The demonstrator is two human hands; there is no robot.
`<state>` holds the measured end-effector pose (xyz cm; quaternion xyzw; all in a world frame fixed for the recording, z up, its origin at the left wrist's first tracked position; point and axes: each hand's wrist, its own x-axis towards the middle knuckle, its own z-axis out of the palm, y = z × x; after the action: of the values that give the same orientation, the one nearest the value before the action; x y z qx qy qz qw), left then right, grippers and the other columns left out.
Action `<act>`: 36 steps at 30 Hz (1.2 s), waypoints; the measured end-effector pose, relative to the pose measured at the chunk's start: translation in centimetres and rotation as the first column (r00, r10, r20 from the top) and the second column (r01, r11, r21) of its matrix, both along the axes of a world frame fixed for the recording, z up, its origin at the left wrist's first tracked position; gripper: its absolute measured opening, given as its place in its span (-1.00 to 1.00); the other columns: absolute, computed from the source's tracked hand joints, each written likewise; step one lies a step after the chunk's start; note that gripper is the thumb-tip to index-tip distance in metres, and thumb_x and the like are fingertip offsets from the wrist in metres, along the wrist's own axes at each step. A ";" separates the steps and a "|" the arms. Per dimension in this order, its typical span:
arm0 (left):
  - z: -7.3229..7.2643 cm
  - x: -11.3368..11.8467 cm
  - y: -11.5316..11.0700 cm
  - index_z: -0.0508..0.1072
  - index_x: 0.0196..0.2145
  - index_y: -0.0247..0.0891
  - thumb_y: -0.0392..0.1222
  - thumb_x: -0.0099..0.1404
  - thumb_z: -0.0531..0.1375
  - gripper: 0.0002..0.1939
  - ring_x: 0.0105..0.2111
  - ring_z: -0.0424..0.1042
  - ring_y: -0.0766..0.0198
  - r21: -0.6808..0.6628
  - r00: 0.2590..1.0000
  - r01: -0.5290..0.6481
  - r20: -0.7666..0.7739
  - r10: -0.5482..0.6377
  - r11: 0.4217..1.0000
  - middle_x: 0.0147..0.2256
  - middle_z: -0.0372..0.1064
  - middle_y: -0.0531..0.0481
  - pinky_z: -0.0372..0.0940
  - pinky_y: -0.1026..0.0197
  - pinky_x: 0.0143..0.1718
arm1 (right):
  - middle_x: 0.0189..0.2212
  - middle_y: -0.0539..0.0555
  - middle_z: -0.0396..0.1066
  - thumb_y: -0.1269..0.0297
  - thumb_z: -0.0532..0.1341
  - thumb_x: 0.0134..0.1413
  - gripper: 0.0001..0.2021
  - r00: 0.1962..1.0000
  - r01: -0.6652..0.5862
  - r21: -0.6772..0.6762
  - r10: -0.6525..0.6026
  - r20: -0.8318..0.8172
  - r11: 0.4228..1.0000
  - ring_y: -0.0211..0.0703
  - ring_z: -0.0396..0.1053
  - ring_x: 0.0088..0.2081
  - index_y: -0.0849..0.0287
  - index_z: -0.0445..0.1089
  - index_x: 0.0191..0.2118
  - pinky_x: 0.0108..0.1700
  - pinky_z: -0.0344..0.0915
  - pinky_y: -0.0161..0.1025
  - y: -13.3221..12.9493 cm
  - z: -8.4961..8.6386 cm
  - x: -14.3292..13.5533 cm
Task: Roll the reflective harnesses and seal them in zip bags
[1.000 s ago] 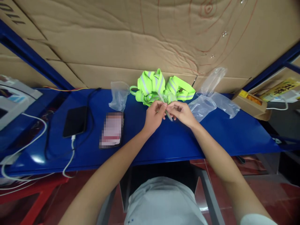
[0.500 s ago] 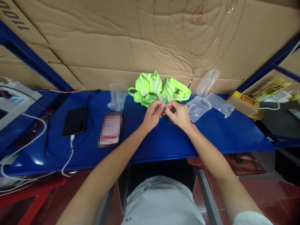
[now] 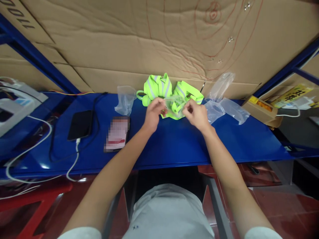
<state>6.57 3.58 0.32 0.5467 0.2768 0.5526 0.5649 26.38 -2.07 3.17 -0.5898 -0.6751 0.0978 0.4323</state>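
Between my hands a clear plastic bag [image 3: 173,100] is stretched, with neon-green material showing through it. My left hand [image 3: 154,114] pinches its left side and my right hand [image 3: 196,114] pinches its right side. Just behind lie bundles of neon-green straps with grey reflective stripes, one at the left [image 3: 157,87] and one at the right [image 3: 189,91]. Whether the green seen through the bag is inside or behind it, I cannot tell.
Clear bags lie on the blue table [image 3: 171,149], at the left [image 3: 125,99] and right [image 3: 234,110]. Left are a phone [image 3: 117,133], a black phone [image 3: 80,125] with a white cable, and a power strip. A cardboard box [image 3: 261,111] sits right; cardboard [image 3: 112,39] stands behind.
My hands have moved apart from each other, and the clear bag now spans the gap between them. The view has shifted slightly.
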 end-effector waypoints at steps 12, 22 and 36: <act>-1.0 0.2 1.2 0.24 -0.34 -0.14 0.03 0.27 0.24 -0.73 -0.38 0.53 0.21 -0.305 0.976 -0.141 0.115 0.184 0.942 -0.32 0.51 0.03 0.39 0.19 -0.35 | -0.33 0.19 0.53 -0.15 0.19 0.27 -0.61 0.974 0.122 -0.186 -0.153 -0.164 0.975 0.09 0.50 -0.20 0.11 0.38 -0.33 -0.04 0.34 -0.06 2.9 -4.5 0.8; -0.3 -0.3 2.0 0.27 -0.25 -0.14 0.03 0.29 0.27 -0.72 -0.19 0.55 0.17 -0.274 0.958 -0.103 0.233 0.170 0.956 -0.17 0.52 -0.05 0.44 0.17 -0.23 | -0.31 -0.02 0.36 -0.25 0.20 0.13 -0.57 0.833 0.009 -0.103 -0.065 -0.550 0.995 -0.22 0.37 -0.30 0.04 0.23 -0.28 -0.26 0.40 -0.27 3.7 -4.2 0.9; -1.6 0.2 0.8 0.59 -0.16 -0.23 -0.18 0.17 0.39 -0.74 -0.19 0.51 0.21 -0.288 0.999 0.046 -0.008 -0.051 0.956 -0.12 0.51 -0.11 0.43 0.19 -0.17 | -0.36 -0.01 0.41 -0.01 0.35 0.11 -0.64 0.546 0.133 0.004 -0.070 -0.835 0.991 -0.19 0.46 -0.26 0.05 0.18 -0.34 -0.18 0.49 -0.21 5.2 -4.4 1.9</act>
<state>6.80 4.38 -1.26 0.4695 0.3449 0.4883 0.6497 28.25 3.10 -1.25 -0.4965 -0.3580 0.3173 0.7243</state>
